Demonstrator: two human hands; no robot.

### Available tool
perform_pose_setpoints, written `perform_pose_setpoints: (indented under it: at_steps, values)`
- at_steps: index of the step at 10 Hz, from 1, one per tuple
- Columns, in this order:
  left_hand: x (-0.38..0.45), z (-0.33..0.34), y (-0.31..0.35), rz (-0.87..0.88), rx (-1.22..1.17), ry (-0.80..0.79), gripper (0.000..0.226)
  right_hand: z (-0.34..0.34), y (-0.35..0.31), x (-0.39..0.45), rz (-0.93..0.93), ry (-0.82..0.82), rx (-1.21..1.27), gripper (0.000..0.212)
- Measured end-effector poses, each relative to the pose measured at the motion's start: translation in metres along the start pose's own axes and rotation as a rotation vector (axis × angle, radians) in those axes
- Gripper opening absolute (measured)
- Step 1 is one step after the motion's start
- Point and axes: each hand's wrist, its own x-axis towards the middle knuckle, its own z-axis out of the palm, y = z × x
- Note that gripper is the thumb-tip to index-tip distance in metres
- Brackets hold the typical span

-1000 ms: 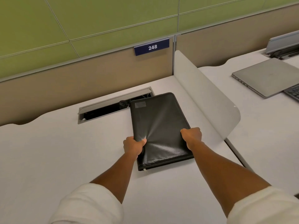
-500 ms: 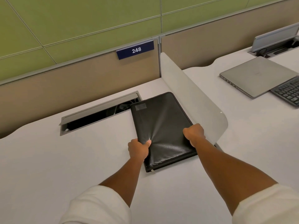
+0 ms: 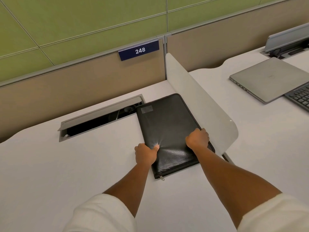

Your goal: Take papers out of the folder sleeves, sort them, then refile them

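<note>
Black folder (image 3: 167,124) on a white desk (image 3: 50,164) — green wall panels (image 3: 66,19), navy sign (image 3: 138,50), silver laptop (image 3: 267,77).

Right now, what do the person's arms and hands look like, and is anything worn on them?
Both forearms are bare. Each upper arm has a short, loose off-white sleeve ending near the elbow. The left hand and right hand are bare: no gloves, and no watch, ring or marking visible.

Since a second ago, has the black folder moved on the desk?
Yes. The folder has slid right, toward the divider; it now covers less of the cable tray's right end.
</note>
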Motion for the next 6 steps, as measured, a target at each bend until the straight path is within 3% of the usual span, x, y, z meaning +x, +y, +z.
perform_pose_setpoints:
  at_steps: [3,6]
  values:
    - [0.0,-0.014,0.005,0.014,0.108,-0.094,0.074,0.011,-0.021,-0.025,-0.191,-0.119,-0.044,0.049]
    - [-0.031,-0.072,-0.001,0.211,0.159,0.063,0.062,0.014,-0.059,-0.079,-0.372,-0.212,0.033,0.063]
